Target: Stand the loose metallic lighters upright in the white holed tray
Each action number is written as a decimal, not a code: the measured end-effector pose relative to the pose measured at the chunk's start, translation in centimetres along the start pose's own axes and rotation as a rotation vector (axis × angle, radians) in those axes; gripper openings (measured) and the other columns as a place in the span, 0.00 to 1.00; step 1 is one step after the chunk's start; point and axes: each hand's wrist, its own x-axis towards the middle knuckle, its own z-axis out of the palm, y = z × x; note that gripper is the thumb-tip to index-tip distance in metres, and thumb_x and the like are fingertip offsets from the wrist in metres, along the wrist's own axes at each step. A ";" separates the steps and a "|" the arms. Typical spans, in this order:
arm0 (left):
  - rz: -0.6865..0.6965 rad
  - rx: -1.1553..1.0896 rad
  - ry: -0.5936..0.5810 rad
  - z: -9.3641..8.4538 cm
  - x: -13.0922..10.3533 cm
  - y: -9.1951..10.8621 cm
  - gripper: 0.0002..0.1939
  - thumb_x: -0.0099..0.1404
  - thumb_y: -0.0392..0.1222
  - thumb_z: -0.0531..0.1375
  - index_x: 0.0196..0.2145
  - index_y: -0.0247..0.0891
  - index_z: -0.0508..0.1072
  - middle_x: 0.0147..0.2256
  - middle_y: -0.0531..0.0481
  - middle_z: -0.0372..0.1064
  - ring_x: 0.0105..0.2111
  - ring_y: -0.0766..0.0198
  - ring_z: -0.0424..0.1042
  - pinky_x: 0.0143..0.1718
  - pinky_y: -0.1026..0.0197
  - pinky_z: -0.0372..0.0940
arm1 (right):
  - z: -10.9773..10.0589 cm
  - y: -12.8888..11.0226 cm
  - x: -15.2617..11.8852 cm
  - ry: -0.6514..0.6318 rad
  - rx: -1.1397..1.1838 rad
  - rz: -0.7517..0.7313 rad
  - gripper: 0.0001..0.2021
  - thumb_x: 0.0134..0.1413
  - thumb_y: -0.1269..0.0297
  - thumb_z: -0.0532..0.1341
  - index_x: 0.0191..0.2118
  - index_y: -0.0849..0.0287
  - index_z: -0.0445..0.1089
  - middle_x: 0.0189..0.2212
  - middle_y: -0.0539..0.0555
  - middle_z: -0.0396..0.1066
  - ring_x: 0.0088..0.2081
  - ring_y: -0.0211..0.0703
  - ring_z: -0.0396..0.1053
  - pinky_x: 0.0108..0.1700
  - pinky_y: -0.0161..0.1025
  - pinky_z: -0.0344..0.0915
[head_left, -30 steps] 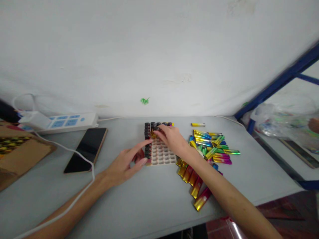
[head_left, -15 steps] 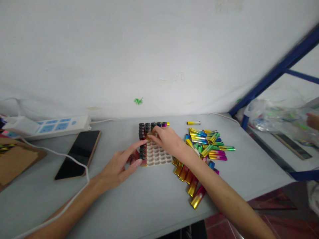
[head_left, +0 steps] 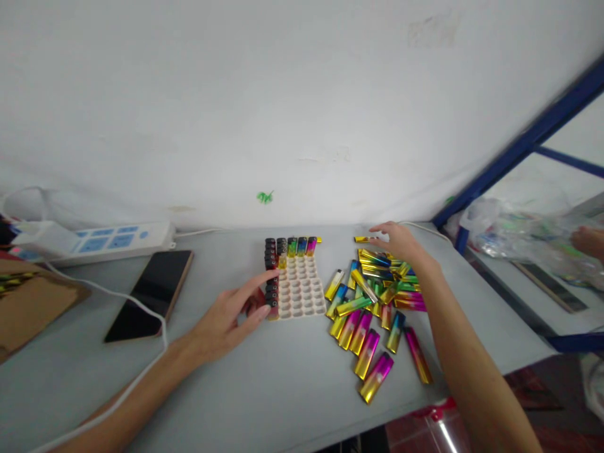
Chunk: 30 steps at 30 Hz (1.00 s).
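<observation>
A pale tray point(head_left: 302, 290) with rows of oval holes lies on the grey table. Upright lighters point(head_left: 302, 246) fill its left column and part of its back. My left hand point(head_left: 236, 314) rests at the tray's left edge, thumb and index finger apart against the lighters there. To the right, a heap of shiny multicoloured lighters point(head_left: 361, 333) lies loose. My right hand point(head_left: 399, 242) is at the heap's back, fingers over a single yellow lighter point(head_left: 362, 239) lying apart; its fingers are spread and hold nothing visible.
A phone point(head_left: 150, 294) and a white power strip point(head_left: 117, 242) lie at the left, with a white cable crossing my left forearm. Cardboard point(head_left: 42, 302) is at the far left. Beyond a blue metal frame point(head_left: 500, 163), another person's hand point(head_left: 589, 242) is near plastic bags point(head_left: 528, 233).
My right hand has moved from the tray to the right, behind the heap. The second column's lighters are uncovered. My left hand has stayed in place.
</observation>
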 end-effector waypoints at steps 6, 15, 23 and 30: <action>-0.013 0.012 -0.001 0.0 0.1 0.0 0.32 0.82 0.55 0.54 0.78 0.45 0.58 0.35 0.54 0.74 0.30 0.62 0.71 0.35 0.61 0.68 | 1.5 1.1 0.2 -0.018 -0.019 0.006 0.07 0.63 0.62 0.71 0.40 0.61 0.81 0.44 0.65 0.84 0.46 0.54 0.79 0.52 0.45 0.72; 0.016 0.006 0.004 -0.1 0.0 0.2 0.31 0.83 0.52 0.54 0.78 0.47 0.57 0.36 0.54 0.74 0.31 0.62 0.71 0.36 0.62 0.68 | -0.7 -4.8 -1.8 0.131 0.698 0.015 0.25 0.56 0.40 0.73 0.46 0.58 0.78 0.25 0.47 0.73 0.27 0.43 0.72 0.32 0.40 0.67; 0.007 -0.005 0.015 0.1 0.0 0.0 0.31 0.83 0.55 0.53 0.78 0.47 0.57 0.36 0.54 0.75 0.30 0.62 0.72 0.34 0.62 0.69 | -0.3 -14.5 -4.8 0.015 1.461 0.161 0.22 0.51 0.42 0.78 0.39 0.54 0.79 0.43 0.56 0.80 0.43 0.47 0.76 0.45 0.44 0.76; 0.009 -0.017 0.009 0.0 0.2 0.7 0.30 0.83 0.54 0.54 0.77 0.46 0.59 0.35 0.55 0.76 0.30 0.63 0.72 0.34 0.62 0.69 | 0.9 -19.8 -5.7 -0.253 1.590 0.075 0.26 0.59 0.35 0.72 0.43 0.51 0.68 0.25 0.42 0.64 0.23 0.35 0.59 0.26 0.35 0.63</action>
